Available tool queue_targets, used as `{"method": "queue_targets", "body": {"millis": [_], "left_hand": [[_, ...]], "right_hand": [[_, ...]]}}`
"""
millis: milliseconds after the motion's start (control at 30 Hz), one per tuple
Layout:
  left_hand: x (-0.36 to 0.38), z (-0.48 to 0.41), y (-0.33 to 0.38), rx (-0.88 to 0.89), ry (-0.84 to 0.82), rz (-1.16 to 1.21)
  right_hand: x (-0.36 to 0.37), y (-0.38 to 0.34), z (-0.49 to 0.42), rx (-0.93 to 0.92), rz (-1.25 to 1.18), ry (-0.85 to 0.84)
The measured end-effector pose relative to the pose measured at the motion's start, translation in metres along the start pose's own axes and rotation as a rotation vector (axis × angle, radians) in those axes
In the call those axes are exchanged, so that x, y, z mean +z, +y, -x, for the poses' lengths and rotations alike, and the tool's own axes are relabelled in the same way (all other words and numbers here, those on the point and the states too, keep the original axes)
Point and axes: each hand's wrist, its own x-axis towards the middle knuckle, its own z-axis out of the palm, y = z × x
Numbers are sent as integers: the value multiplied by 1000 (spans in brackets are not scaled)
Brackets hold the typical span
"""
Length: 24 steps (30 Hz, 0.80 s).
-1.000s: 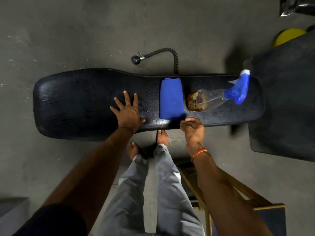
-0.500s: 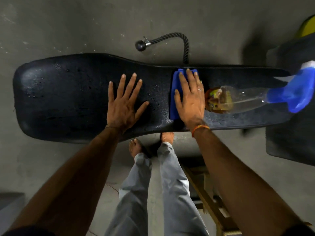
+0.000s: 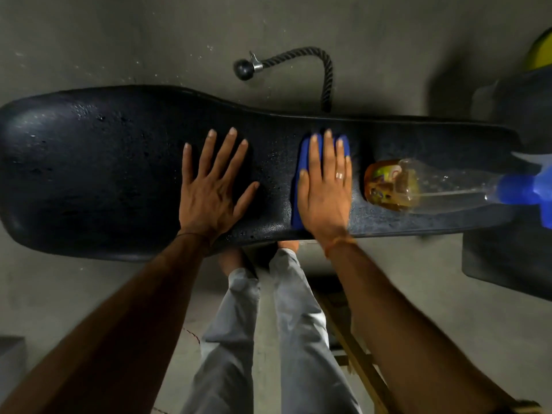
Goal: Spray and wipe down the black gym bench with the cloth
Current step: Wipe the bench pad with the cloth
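Observation:
The black gym bench [image 3: 98, 174] stretches across the view, its wide left end speckled with wet droplets. My left hand [image 3: 213, 186] lies flat on the pad near the middle, fingers spread. My right hand [image 3: 327, 189] presses flat with straight fingers on the folded blue cloth [image 3: 302, 162], which shows only around my fingers and along the left of my palm. Just right of it, a clear spray bottle [image 3: 418, 186] with yellowish liquid and a blue trigger head lies on its side on the bench.
A black rope handle [image 3: 301, 65] with a ball end lies on the concrete floor behind the bench. A second black pad [image 3: 507, 258] stands at the right. A wooden frame [image 3: 358, 363] sits by my legs, and a yellow object [image 3: 540, 52] shows at the top right.
My right hand came up from the bench's near edge and settled flat onto the blue cloth. The view has closed in on the bench. My left hand stays pressed on the pad.

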Motion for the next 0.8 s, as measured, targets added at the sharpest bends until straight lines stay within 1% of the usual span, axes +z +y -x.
{"method": "queue_targets", "body": {"millis": [67,133,200,300,367,433,533,600,667,800], "left_hand": [[1,0,-1,-3,8,0],[0,0,0,0,20,8],[-1,1,0,-2,28,15],[-2,0,0,-1,13,9],[-1,1,0,-1,6,0],[0,1,0,4,11,-1],[1,1,-1,6,29,-7],[0,1,0,9,31,-4],[-1,2,0,12,27,2],[-2,2,-1,4,8,-6]], "right_hand": [[-3,-1,-45,23,-18,64],[-6,-2,-63,42,-21,85],[-4,-5,-43,33,-12,69],[2,-11,26,14,20,-28],[5,-12,44,-10,40,-61],[2,-15,15,-13,20,-20],[-3,-26,-54,20,-26,68],[-5,-30,-69,48,-33,81],[-2,-31,-42,42,-31,84],[5,-33,39,-24,20,-44]]}}
